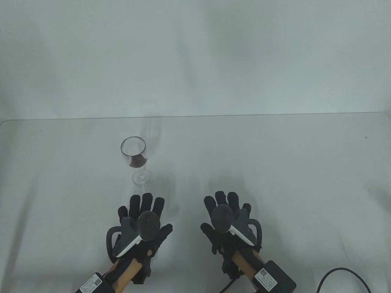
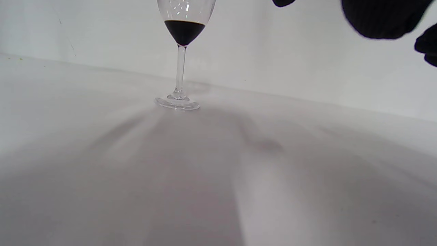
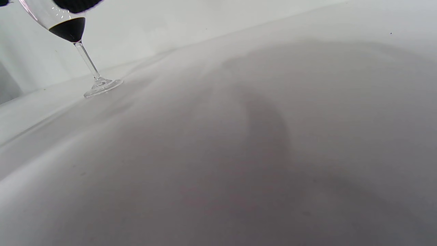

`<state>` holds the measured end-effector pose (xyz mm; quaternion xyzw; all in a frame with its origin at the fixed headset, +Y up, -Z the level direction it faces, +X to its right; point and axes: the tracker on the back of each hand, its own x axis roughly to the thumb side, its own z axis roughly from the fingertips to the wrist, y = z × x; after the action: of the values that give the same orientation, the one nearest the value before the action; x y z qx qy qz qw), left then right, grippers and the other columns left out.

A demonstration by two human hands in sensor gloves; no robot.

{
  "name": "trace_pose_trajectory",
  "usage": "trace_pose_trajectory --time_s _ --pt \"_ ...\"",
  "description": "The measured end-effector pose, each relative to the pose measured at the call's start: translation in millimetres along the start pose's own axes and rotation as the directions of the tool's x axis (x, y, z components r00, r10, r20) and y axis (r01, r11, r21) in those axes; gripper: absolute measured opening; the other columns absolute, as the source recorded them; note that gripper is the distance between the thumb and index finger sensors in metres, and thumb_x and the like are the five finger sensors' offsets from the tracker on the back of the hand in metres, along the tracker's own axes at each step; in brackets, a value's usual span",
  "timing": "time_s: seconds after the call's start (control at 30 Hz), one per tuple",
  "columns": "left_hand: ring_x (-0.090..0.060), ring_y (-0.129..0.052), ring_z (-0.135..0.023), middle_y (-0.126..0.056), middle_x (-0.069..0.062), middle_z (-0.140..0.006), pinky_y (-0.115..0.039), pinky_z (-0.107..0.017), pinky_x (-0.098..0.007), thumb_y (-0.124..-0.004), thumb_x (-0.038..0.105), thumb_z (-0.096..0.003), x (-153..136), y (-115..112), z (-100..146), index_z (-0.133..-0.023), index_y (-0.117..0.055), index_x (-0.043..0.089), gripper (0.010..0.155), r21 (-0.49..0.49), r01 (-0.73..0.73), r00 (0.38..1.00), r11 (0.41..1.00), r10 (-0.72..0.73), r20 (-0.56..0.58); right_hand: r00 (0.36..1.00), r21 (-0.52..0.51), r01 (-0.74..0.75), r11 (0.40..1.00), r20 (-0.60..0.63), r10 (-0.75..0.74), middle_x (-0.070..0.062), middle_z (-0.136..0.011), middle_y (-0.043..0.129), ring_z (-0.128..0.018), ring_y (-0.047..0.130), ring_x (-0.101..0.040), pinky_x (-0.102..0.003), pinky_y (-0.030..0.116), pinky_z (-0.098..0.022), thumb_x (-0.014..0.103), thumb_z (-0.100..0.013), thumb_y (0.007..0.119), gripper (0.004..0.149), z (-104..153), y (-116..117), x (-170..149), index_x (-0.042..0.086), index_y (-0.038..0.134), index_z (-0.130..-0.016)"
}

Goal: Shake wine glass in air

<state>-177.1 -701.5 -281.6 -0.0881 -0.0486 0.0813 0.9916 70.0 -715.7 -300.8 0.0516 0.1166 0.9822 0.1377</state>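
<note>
Wine glass (image 1: 134, 160) upright on the white bench (image 1: 275, 171), its foot flat on the surface, left of centre. The bowl holds a small pool of dark red liquid at its bottom — well under half full, so a gentle shake should not spill it. Left hand (image 1: 142, 226) lies near the foot, just on the person's side of it, not touching; its grip is spread, fingers extended and holding nothing. Right hand (image 1: 227, 221) rests well to the right of the glass, likewise spread and holding nothing. Task not yet begun — grasping, lifting and shaking all remain.
</note>
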Motion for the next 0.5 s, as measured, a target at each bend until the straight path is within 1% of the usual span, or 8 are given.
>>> trace_pose_trajectory --time_s 0.17,0.23,0.47,0.5 --pt "-0.038 -0.006 -0.112 -0.010 -0.001 -0.120 -0.014 -0.072 -0.069 -0.067 0.064 -0.0454 -0.3 -0.7 -0.5 -0.111 -0.021 0.039 0.084 -0.003 -0.004 1.000 1.000 0.004 -0.014 0.999 0.028 -0.002 1.000 0.032 0.001 0.011 -0.108 0.000 -0.107 0.003 -0.032 -0.069 0.013 -0.068 0.062 -0.038 0.060 0.078 0.2 1.6 0.6 0.043 0.009 -0.094" --pt "-0.038 -0.009 -0.112 -0.011 0.000 -0.120 -0.014 -0.072 -0.069 -0.067 0.064 -0.0453 -0.5 -0.7 -0.3 -0.111 -0.022 0.039 0.083 0.009 -0.004 1.000 1.000 0.004 -0.017 0.999 0.030 -0.007 1.000 0.044 0.005 0.012 -0.108 0.000 -0.107 0.003 -0.032 -0.069 0.013 -0.069 0.062 -0.038 0.060 0.078 0.4 1.9 1.8 0.044 0.009 -0.094" --pt "-0.037 -0.009 -0.112 -0.011 0.000 -0.120 -0.015 -0.073 -0.069 -0.067 0.063 -0.0453 -0.3 0.2 0.8 -0.111 -0.022 0.040 0.083 0.035 -0.009 1.000 0.999 0.010 -0.013 0.998 0.029 -0.016 0.999 0.059 0.014 0.012 -0.108 0.001 -0.107 0.004 -0.031 -0.068 0.013 -0.069 0.062 -0.038 0.060 0.078 1.0 2.6 3.4 0.043 0.010 -0.094" --pt "-0.037 -0.006 -0.112 -0.011 0.000 -0.120 -0.015 -0.072 -0.069 -0.067 0.063 -0.0452 -0.3 0.0 0.7 -0.111 -0.022 0.039 0.083 0.036 -0.011 1.000 0.999 0.011 -0.011 0.998 0.028 -0.013 1.000 0.054 0.012 0.012 -0.108 0.001 -0.107 0.004 -0.031 -0.069 0.013 -0.069 0.062 -0.038 0.060 0.078 1.0 2.2 3.1 0.043 0.010 -0.094"
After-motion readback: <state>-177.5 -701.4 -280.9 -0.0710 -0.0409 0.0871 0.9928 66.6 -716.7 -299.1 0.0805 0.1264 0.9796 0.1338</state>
